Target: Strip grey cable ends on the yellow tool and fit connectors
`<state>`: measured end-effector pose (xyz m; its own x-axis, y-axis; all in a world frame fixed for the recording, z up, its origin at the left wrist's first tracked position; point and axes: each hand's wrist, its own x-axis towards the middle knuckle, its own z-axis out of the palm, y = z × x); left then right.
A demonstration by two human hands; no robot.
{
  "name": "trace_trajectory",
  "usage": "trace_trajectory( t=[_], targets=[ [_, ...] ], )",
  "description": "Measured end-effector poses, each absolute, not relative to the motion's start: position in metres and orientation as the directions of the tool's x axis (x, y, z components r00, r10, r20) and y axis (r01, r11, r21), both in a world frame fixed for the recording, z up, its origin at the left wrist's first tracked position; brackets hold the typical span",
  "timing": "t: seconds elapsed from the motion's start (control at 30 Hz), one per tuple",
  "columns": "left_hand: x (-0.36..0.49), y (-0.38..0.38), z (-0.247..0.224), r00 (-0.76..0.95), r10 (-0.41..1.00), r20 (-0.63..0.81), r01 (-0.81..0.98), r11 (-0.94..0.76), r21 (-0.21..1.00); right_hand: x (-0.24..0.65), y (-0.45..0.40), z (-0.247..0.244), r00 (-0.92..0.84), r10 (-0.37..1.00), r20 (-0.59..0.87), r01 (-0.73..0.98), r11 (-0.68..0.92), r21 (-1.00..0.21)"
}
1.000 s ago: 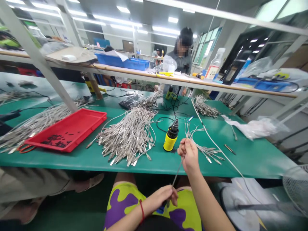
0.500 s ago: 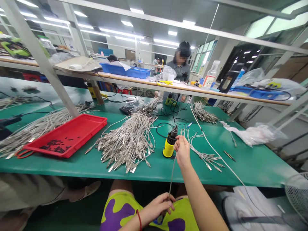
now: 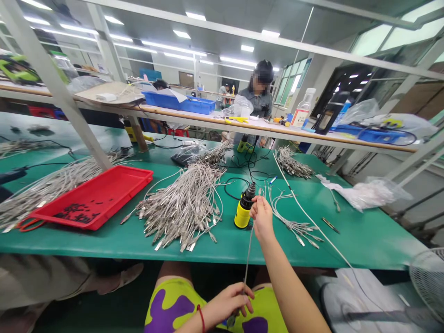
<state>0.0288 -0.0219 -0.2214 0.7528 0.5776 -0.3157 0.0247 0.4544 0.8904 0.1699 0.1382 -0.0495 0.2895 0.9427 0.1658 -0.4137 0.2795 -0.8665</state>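
Note:
A thin grey cable (image 3: 248,256) runs slanting between my two hands. My right hand (image 3: 262,217) pinches its upper end beside the nozzle of a yellow and black heat gun (image 3: 242,215), which stands nozzle up on the bench. What sits at that cable end is hidden by the fingers. Low over the lap, my left hand (image 3: 231,299) has its fingers closed around the lower part of the cable. Left of the heat gun lies a large heap of grey USB cables (image 3: 185,199). A smaller bunch of cables (image 3: 301,229) lies right of my right hand.
A red tray (image 3: 121,194) with small black pieces stands at left on the green bench (image 3: 364,236). Tweezers (image 3: 329,225) and a plastic bag (image 3: 367,193) lie at right. A shelf (image 3: 208,116) crosses above; a fan (image 3: 428,277) stands at lower right. Another person (image 3: 258,95) sits opposite.
Both hands stay almost in place on the cable. The left fingers have shifted slightly, and the view has moved a little.

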Motion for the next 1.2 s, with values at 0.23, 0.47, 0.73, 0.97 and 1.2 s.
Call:
trace_trajectory(
  t=[0.23,0.47,0.73,0.97,1.2],
  targets=[
    [0.024,-0.024,-0.216,0.718,0.65,-0.25,-0.043,0.4,0.916,0.171,0.133,-0.022,0.285,0.936,0.206,-0.452,0.321,-0.832],
    [0.004,-0.017,-0.201,0.664,0.741,-0.104,-0.106,0.231,0.967,0.18,0.06,0.032,0.225,0.952,0.209,-0.6,0.305,-0.74],
    [-0.017,-0.006,-0.056,0.544,0.823,0.163,-0.335,0.035,0.942,0.139,-0.055,-0.022,-0.324,0.942,-0.089,-0.85,-0.331,-0.409],
    [-0.004,-0.004,-0.009,0.583,0.803,0.124,-0.486,0.223,0.845,0.133,-0.077,-0.04,-0.427,0.904,-0.034,-0.853,-0.415,-0.316],
    [0.0,-0.006,-0.002,0.582,0.799,0.149,-0.57,0.27,0.776,0.132,-0.079,-0.04,-0.479,0.876,0.056,-0.859,-0.454,-0.238]
  ],
)
